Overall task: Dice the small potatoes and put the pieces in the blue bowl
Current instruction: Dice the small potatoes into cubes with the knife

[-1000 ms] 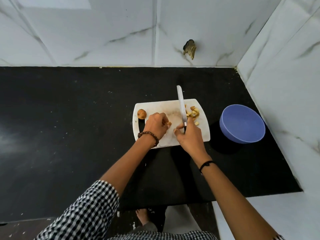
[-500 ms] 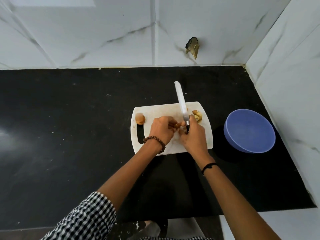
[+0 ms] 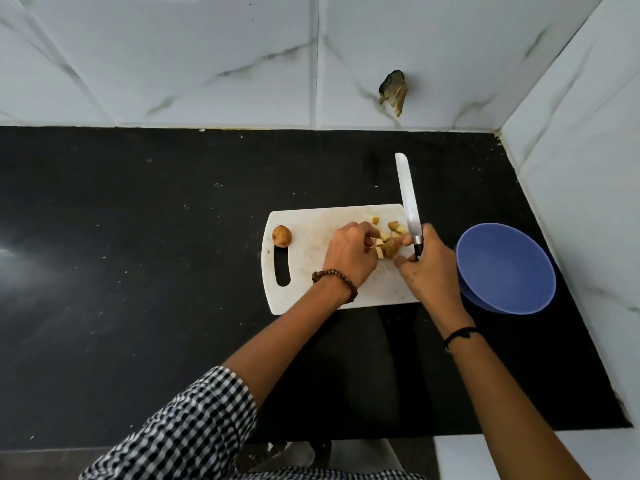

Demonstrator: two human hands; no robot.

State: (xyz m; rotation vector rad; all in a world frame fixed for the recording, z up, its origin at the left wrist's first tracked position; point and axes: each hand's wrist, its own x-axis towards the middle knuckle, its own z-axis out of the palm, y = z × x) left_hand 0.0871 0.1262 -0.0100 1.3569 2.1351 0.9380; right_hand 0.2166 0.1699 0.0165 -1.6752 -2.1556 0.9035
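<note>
Left hand (image 3: 349, 258): fingers curled over the dice (image 3: 388, 244); whether any are pinched cannot be told. Right hand (image 3: 429, 268): grips knife (image 3: 409, 202), blade pointing away, now moved right of the heap, no longer cutting. Judgement: this potato is diced, transfer comes next. Dice: between the hands, on board (image 3: 311, 268). Bowl (image 3: 505, 271): just right of the right hand, empty. Whole potato (image 3: 281, 235): board's left end, uncut
</note>
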